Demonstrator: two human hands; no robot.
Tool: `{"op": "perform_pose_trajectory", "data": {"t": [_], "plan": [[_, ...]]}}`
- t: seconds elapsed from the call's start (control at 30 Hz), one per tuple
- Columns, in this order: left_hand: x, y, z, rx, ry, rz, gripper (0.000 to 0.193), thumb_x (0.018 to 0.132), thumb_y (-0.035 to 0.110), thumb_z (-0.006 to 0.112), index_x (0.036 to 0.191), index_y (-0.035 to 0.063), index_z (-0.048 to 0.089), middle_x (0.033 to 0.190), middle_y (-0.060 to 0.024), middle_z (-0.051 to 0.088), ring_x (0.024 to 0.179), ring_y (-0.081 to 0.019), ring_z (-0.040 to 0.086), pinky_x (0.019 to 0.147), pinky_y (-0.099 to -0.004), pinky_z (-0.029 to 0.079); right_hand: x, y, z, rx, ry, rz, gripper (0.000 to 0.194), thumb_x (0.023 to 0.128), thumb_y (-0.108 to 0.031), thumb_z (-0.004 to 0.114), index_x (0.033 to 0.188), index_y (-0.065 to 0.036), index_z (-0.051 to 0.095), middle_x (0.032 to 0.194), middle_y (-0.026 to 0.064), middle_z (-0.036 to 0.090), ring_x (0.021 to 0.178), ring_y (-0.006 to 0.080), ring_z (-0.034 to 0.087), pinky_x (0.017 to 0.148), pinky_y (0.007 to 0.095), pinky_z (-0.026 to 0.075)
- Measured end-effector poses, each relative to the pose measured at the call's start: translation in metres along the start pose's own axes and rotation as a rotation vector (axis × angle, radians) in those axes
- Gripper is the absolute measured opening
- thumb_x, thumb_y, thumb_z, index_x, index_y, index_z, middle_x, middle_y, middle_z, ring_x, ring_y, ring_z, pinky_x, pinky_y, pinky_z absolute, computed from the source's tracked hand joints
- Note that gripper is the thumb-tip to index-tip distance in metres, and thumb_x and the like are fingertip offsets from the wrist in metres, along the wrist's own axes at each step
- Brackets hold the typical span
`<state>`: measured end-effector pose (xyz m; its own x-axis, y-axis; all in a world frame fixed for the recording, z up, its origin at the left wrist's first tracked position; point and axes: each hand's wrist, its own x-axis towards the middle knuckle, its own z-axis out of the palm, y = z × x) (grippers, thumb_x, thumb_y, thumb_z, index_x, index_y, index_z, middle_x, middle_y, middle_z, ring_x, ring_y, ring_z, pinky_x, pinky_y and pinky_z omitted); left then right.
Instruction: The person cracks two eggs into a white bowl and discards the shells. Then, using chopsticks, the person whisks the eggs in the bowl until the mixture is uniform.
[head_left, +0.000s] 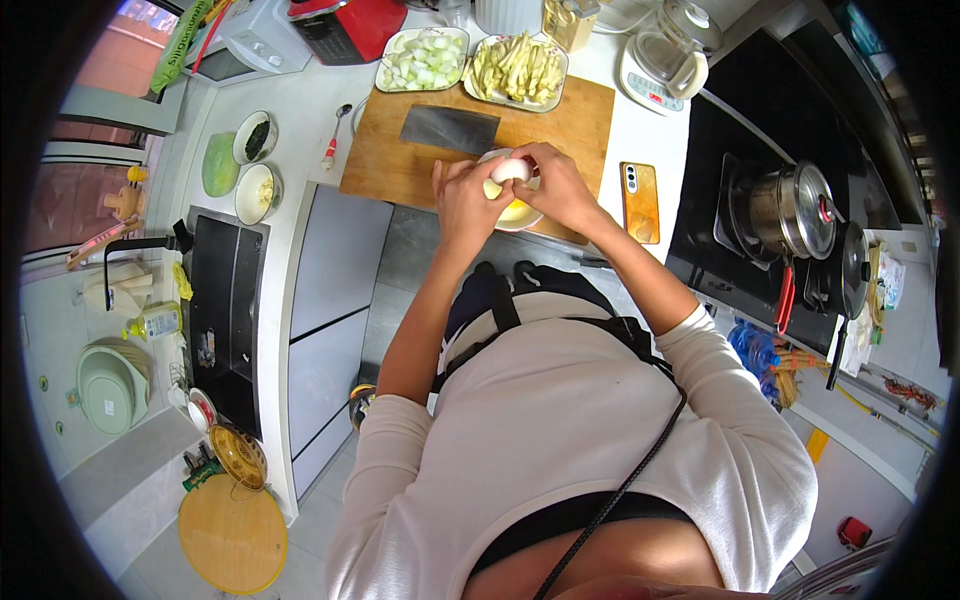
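Above a white bowl (519, 222), my left hand (466, 196) and my right hand (561, 184) hold a pale egg (511, 171) between their fingertips. Yellow raw egg (517, 210) lies in the bowl below. Whether the shell is cracked I cannot tell, since fingers cover part of it. The bowl sits at the near edge of a wooden cutting board (375, 154). Just beyond my left hand a cleaver blade (448, 127) rests flat on the board; its handle is not visible.
Two plates of chopped white-green vegetable (424, 60) and cut strips (519, 69) stand at the board's far edge. A phone (640, 202) lies right of the board. Small bowls (255, 138) and a spoon (335, 136) are left. A lidded pot (787, 210) stands on the black stove (697, 247).
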<state>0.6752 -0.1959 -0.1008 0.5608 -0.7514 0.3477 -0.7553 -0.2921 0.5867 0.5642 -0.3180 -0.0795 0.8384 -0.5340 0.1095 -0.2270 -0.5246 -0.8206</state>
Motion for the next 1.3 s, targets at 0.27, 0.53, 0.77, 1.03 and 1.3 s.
{"op": "perform_pose_trajectory", "data": {"t": [0.27,0.53,0.77,1.03,1.3], "plan": [[0.001,-0.001,-0.001,-0.016,-0.008,0.048,0.037,0.073,0.025,0.078,0.106,0.0098,0.072,0.089,-0.0125,0.069,0.095,-0.0281,0.062,0.106,-0.0529,0.033,-0.001,0.004,0.001,-0.014,0.005,0.003,0.039,0.070,-0.011,0.074,0.104,0.001,0.059,0.101,0.0216,0.062,0.094,0.0378,0.061,0.084,0.0406,0.050],[0.002,-0.004,0.001,-0.025,0.013,0.108,0.037,0.071,0.022,0.077,0.104,0.0073,0.072,0.085,-0.0104,0.069,0.096,-0.0239,0.060,0.109,-0.0540,0.029,0.001,0.001,-0.001,-0.024,-0.003,-0.001,0.038,0.070,-0.011,0.074,0.102,0.000,0.059,0.100,0.0207,0.062,0.093,0.0369,0.061,0.082,0.0407,0.050],[0.005,-0.003,-0.002,-0.018,0.028,0.157,0.036,0.069,0.017,0.075,0.104,0.0077,0.072,0.085,-0.0094,0.069,0.095,-0.0246,0.060,0.108,-0.0551,0.031,0.003,0.004,0.001,-0.029,0.015,0.027,0.032,0.071,-0.008,0.072,0.099,0.001,0.061,0.094,0.0195,0.064,0.087,0.0364,0.063,0.079,0.0392,0.051],[0.010,-0.013,0.003,-0.049,0.024,0.043,0.035,0.068,0.019,0.076,0.103,0.0179,0.073,0.081,-0.0058,0.067,0.093,-0.0221,0.060,0.108,-0.0567,0.030,0.010,0.010,-0.006,0.039,0.036,0.040,0.025,0.072,-0.003,0.069,0.096,0.002,0.063,0.090,0.0192,0.066,0.081,0.0331,0.065,0.072,0.0373,0.052],[0.016,-0.011,-0.003,0.011,0.041,0.176,0.035,0.069,0.018,0.076,0.104,0.0169,0.072,0.088,-0.0063,0.070,0.103,-0.0220,0.057,0.112,-0.0549,0.022,0.014,0.013,-0.004,0.014,0.126,-0.045,0.023,0.074,0.002,0.062,0.097,0.002,0.061,0.088,0.0197,0.064,0.081,0.0357,0.063,0.073,0.0393,0.051]]}}
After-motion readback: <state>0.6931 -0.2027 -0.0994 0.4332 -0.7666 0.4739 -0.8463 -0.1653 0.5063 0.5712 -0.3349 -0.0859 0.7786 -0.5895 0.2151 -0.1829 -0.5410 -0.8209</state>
